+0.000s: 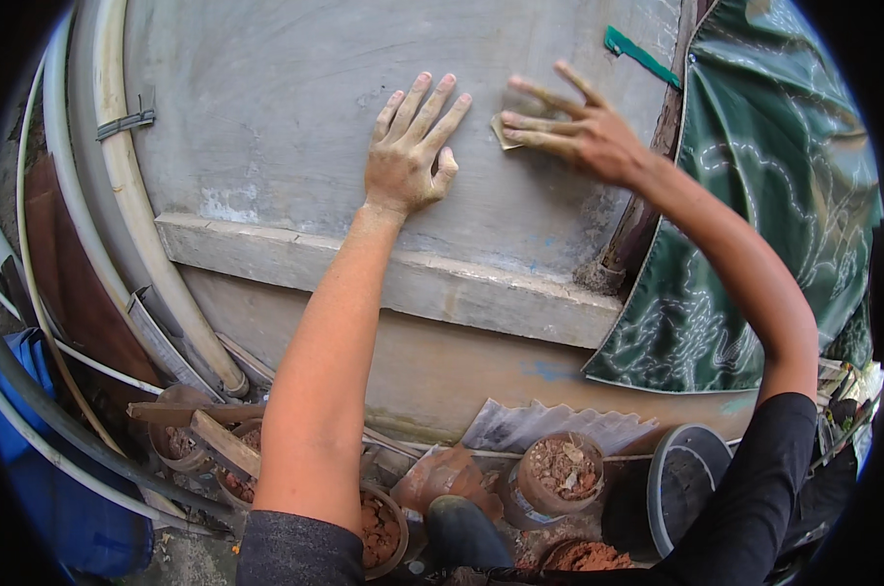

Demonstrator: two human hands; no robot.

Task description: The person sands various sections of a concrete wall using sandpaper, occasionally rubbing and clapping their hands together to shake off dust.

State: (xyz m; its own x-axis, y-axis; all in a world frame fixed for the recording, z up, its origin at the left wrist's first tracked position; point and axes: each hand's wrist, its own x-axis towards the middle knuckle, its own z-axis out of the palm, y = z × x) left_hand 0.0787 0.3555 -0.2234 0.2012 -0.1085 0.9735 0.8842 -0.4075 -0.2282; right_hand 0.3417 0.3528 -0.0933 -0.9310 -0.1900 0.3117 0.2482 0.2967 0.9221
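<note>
My left hand (408, 151) lies against the grey plastered wall (295, 117), its fingers stretched out and pale with dust. To its right, my right hand (579, 127) is slightly blurred by motion. Under its fingers it presses a small yellowish piece of sandpaper (506, 133) against the same wall, and most of the sheet is hidden by the hand. Dust also coats the fingers of the right hand. Below both hands a raised cement ledge (442, 288) crosses the wall.
White pipes (125, 176) run up the left side, near a blue container (81, 508). A green tarp (745, 215) hangs at the right. A green strip (642, 59) sits on the wall. Pots of rubble (557, 474) and a grey-rimmed bucket (691, 479) stand below.
</note>
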